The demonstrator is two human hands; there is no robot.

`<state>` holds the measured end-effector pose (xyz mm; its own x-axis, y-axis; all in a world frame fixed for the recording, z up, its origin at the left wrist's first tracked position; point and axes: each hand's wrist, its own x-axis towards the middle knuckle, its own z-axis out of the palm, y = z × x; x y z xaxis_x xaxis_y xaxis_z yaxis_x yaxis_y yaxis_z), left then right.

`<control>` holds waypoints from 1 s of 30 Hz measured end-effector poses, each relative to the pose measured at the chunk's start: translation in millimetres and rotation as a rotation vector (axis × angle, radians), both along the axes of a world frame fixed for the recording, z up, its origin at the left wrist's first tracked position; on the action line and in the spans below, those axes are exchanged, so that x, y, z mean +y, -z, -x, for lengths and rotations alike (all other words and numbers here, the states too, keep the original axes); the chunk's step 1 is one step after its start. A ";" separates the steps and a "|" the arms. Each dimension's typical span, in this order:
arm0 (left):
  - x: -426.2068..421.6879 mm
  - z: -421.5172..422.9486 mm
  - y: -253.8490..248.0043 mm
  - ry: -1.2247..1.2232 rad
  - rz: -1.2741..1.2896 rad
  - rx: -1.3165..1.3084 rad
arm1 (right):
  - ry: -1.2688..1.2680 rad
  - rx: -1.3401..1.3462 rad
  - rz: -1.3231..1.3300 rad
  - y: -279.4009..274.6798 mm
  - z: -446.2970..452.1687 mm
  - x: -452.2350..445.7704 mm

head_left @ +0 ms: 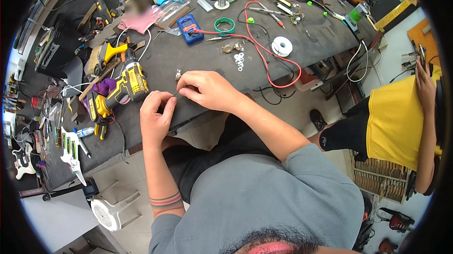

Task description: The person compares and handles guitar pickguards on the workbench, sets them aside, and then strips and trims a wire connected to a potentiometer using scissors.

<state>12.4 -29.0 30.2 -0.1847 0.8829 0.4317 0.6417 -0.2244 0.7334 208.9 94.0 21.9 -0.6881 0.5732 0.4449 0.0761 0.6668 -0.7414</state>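
Observation:
Both of my hands meet over the front edge of the dark workbench (207,65). Thumb and fingers of my left hand (158,112) are pinched together, and so are those of my right hand (207,88). Between the fingertips shows a short, thin dark piece like a wire (176,94); its ends are hidden. Just behind my right fingers lies a small metal part (178,74). To the left of my left hand rests a yellow and black drill (123,88). A blue multimeter (190,29) with red leads lies farther back.
Red cable (269,67) loops near the bench's front edge. Green tape (224,25), a white spool (281,46) and small white rings (240,60) lie right of centre. A co-worker in yellow (394,119) stands at right. A white stool (111,211) is below left.

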 end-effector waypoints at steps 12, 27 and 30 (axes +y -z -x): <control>-3.5 -1.3 3.0 -0.079 -0.044 -0.005 | 0.038 0.036 0.042 -3.6 -0.8 -4.9; -4.2 -3.3 4.7 -0.018 -0.047 -0.003 | -0.039 0.066 -0.351 4.1 6.1 -14.8; -4.8 -2.0 0.7 0.026 -0.029 -0.009 | -0.030 0.109 -0.332 4.4 4.1 -10.4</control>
<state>14.4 -33.7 29.5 -0.1661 0.8747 0.4552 0.6289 -0.2616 0.7321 204.8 83.7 17.4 -0.6405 0.3656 0.6754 -0.0147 0.8734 -0.4867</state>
